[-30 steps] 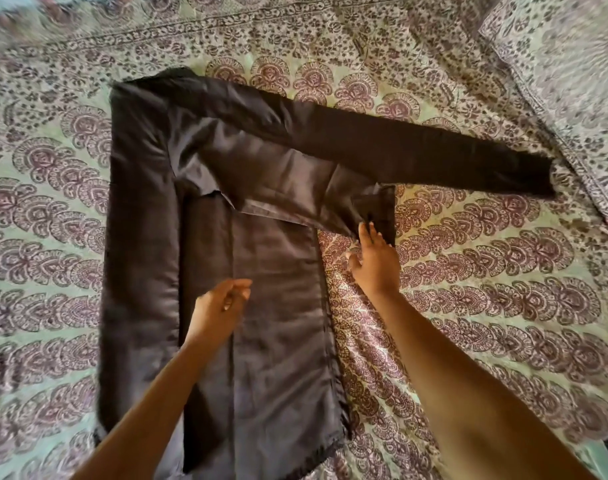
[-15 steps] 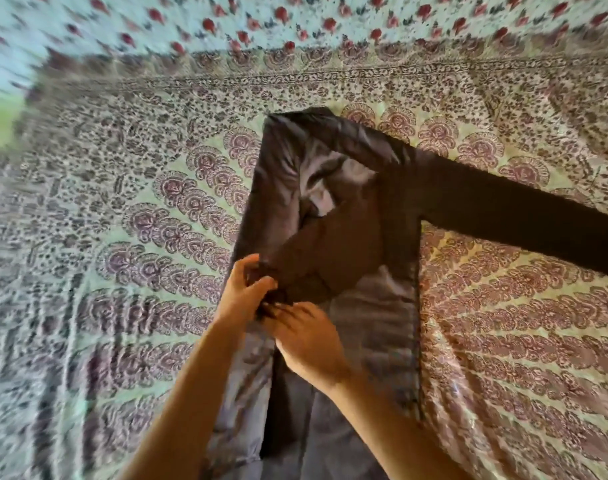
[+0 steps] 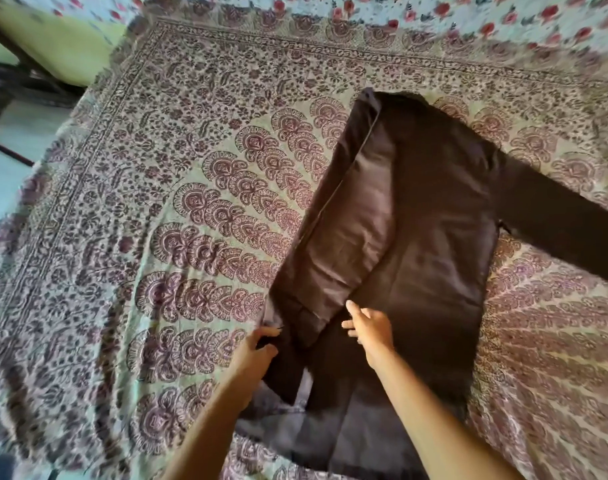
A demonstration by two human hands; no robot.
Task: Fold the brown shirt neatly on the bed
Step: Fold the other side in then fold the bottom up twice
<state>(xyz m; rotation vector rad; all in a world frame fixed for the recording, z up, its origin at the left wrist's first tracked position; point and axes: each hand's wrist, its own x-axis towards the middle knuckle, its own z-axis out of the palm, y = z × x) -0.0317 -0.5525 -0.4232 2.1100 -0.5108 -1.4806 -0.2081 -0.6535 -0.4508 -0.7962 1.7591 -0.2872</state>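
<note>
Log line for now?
left hand grips brown shirt edge | right hand flat on shirt | unfolded sleeve lies out on bedspread

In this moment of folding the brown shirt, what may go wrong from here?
1. The folded sleeve lies slanted across the brown shirt; flattening it now may set a crooked crease.
2. The left hand pinches the shirt's edge while the right hand only rests flat; a pull could shift the layers.
3. The other sleeve lies spread out to the right; folding the body first could bunch it.
</note>
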